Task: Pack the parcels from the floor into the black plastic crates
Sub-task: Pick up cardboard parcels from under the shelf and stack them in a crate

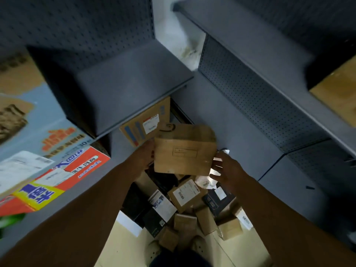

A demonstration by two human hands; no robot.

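Two hands on one plain cardboard box point(185, 151), held above the parcels on the floor point(189, 207).

We note the left hand point(143, 157) pressed to its left side, fingers mostly hidden; the right hand point(226, 170) has fingers point(216, 167) spread against the right edge. Box faces matte brown, with a faint printed rectangle, unreadable. Grey perforated metal shelves point(123, 89) surround.

Both my bare forearms reach forward and down from the lower corners. My left hand point(145, 154) presses against the left side of a cardboard box point(185, 151), fingers curled at its edge; my right hand point(226, 168) spreads straight fingers against its right side.
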